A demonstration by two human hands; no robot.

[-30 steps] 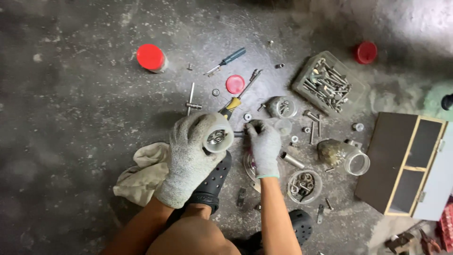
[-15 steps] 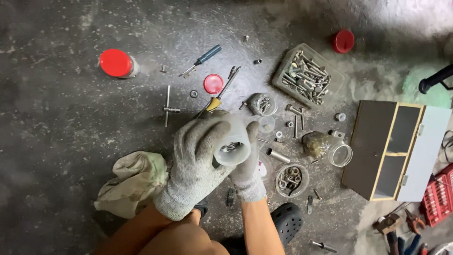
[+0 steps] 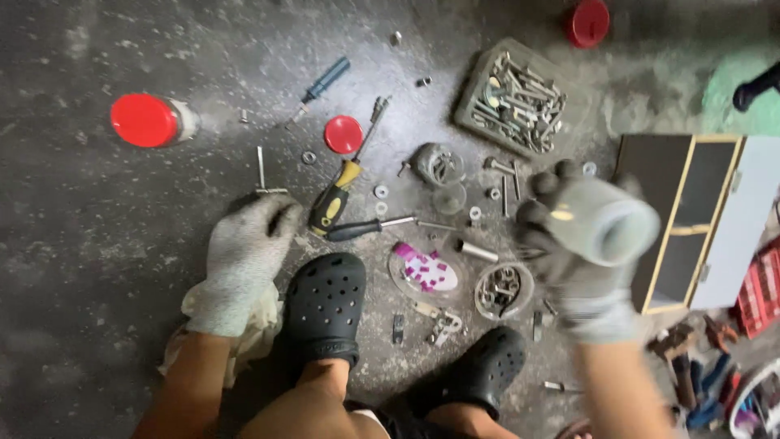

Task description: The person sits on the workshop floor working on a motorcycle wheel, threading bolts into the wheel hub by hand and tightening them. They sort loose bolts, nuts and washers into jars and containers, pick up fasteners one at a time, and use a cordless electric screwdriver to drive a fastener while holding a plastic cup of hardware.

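My right hand (image 3: pixel 581 244) is clamped around a grey metal cylinder (image 3: pixel 605 221), lifted above the floor (image 3: pixel 97 244) by the cabinet (image 3: pixel 691 219). It looks heavy, stiff and smooth, best gripped around its barrel. My left hand (image 3: pixel 244 256), fingers curled on nothing, rests near the screwdriver (image 3: pixel 335 199).

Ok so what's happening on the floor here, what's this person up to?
A person in grey work gloves crouches over a dark concrete floor littered with tools and small metal parts. The right hand holds up a blurred grey cylindrical part. The left hand is down by the floor beside a yellow-and-black screwdriver. A tray of bolts and a red-lidded jar lie nearby.
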